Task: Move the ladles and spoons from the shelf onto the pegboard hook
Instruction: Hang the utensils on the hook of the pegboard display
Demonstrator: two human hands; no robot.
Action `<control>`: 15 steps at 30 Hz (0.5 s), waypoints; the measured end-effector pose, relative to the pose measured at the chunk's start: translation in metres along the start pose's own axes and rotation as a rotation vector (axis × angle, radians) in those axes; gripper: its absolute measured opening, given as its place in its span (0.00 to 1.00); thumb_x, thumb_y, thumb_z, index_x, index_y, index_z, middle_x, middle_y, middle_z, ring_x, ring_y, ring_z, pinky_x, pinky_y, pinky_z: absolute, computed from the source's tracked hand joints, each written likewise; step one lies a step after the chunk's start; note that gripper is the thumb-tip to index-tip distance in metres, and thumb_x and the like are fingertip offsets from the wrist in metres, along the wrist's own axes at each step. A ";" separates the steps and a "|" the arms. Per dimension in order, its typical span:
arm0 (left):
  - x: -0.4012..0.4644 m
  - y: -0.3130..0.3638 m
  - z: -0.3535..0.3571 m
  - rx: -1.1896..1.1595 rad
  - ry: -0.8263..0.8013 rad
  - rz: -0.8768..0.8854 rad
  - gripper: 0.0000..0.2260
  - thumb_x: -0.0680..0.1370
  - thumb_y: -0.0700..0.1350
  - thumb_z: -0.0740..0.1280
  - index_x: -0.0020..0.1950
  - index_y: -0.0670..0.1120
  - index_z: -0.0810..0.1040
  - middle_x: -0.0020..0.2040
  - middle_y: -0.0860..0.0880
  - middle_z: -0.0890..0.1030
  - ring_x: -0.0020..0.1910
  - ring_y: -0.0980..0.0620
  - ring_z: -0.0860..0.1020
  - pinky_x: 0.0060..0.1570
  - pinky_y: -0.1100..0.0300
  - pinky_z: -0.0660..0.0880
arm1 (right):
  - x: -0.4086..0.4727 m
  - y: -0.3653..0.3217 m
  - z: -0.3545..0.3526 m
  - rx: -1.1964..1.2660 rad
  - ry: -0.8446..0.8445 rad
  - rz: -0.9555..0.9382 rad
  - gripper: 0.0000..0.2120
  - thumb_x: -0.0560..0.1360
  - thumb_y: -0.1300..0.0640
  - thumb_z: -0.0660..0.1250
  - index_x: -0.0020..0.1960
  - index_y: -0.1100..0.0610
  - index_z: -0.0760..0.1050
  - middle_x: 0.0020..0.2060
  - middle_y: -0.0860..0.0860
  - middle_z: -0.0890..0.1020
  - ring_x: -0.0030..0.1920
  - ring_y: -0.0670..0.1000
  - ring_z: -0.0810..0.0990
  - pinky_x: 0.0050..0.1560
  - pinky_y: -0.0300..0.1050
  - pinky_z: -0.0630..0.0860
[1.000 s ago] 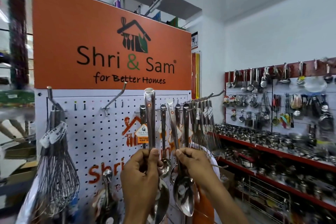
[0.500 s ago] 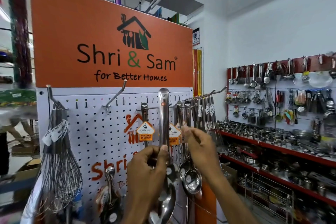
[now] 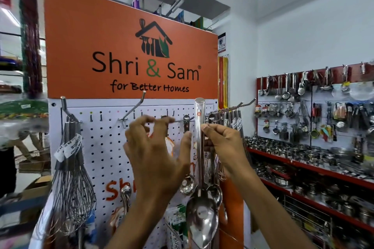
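A long steel serving spoon (image 3: 200, 168) stands upright in front of the white pegboard (image 3: 105, 147), its bowl low at the bottom. My right hand (image 3: 221, 143) pinches its handle just below the top. To the left, my left hand (image 3: 153, 153) is open with its fingers spread, the fingertips at a thin wire hook (image 3: 182, 121) and the thumb close to the spoon's handle. A small ladle (image 3: 187, 185) hangs from that hook, and another spoon (image 3: 214, 192) hangs behind the long one. The spoon's top reaches above the hook.
Wire whisks (image 3: 70, 188) hang from a hook at the pegboard's left. More utensils hang from a long hook (image 3: 232, 110) on the right. An orange sign (image 3: 129, 46) tops the board. Red shelves (image 3: 303, 164) of steelware line the right wall.
The long spoon has passed from my left hand to my right hand. My left hand has let go, opened and risen to the hook. The other spoons my right hand held now hang.
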State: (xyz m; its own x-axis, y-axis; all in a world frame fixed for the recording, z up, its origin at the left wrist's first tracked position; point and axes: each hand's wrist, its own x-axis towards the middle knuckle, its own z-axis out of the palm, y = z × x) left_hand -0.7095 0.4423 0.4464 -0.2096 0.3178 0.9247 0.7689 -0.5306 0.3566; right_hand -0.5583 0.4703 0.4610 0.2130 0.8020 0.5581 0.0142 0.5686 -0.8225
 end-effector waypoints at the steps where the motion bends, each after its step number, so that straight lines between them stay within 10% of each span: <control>1: 0.006 0.000 -0.001 0.022 0.051 0.005 0.23 0.72 0.60 0.70 0.63 0.52 0.74 0.65 0.44 0.68 0.66 0.45 0.68 0.60 0.49 0.67 | 0.003 0.004 0.001 -0.011 0.001 0.025 0.11 0.76 0.55 0.68 0.53 0.61 0.82 0.45 0.56 0.85 0.41 0.52 0.81 0.37 0.40 0.78; 8: 0.026 -0.011 0.009 0.023 -0.032 0.050 0.45 0.74 0.60 0.67 0.81 0.45 0.46 0.83 0.43 0.45 0.82 0.43 0.41 0.78 0.34 0.51 | 0.011 0.021 0.010 -0.034 -0.047 0.105 0.08 0.77 0.56 0.67 0.48 0.59 0.82 0.39 0.51 0.83 0.36 0.47 0.80 0.35 0.39 0.77; 15: 0.027 -0.019 0.011 -0.047 -0.075 0.092 0.45 0.76 0.56 0.68 0.81 0.45 0.42 0.83 0.46 0.44 0.82 0.50 0.42 0.80 0.42 0.49 | 0.016 0.033 0.018 -0.091 -0.075 0.131 0.09 0.78 0.55 0.66 0.44 0.57 0.81 0.38 0.51 0.83 0.37 0.48 0.81 0.39 0.42 0.78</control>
State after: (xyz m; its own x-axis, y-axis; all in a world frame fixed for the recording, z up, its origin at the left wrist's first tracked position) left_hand -0.7226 0.4694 0.4630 -0.0926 0.3227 0.9420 0.7532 -0.5961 0.2783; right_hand -0.5723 0.5053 0.4450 0.1457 0.8816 0.4490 0.0799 0.4419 -0.8935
